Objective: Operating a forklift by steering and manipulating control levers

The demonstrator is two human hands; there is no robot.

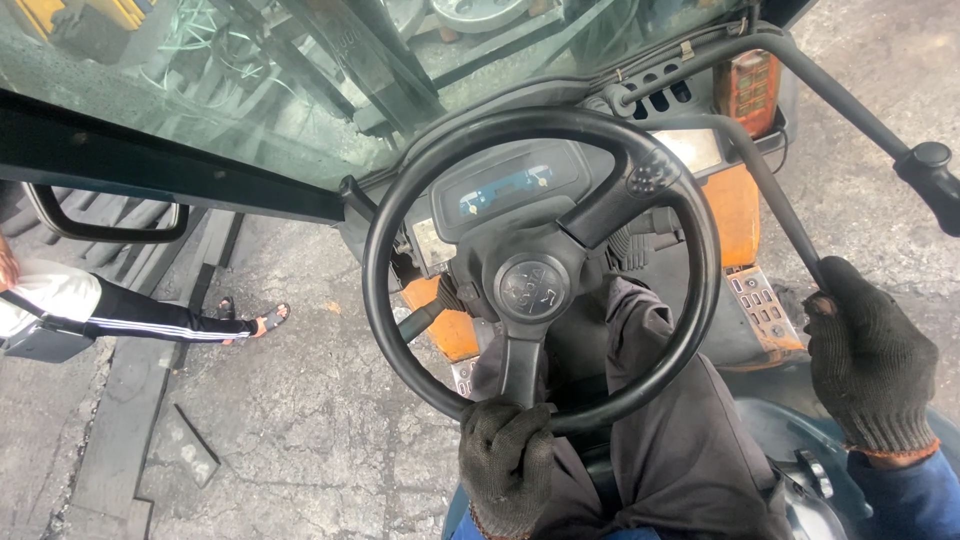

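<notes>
From the head camera, the left hand [505,462] (in a dark knit glove) is curled tight around the bottom rim of the black steering wheel [540,265]. The right hand [868,360] is wrapped around a slanting black lever [770,205], seemingly a firm grip. Another person's striped trouser leg [160,318] rests on the concrete floor [300,430] outside.

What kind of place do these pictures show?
Probably the driver's cab of a forklift in an outdoor work yard: a gloved left hand grips the black round steering wheel, the right hand holds a black control lever, with cracked grey concrete ground below.
</notes>
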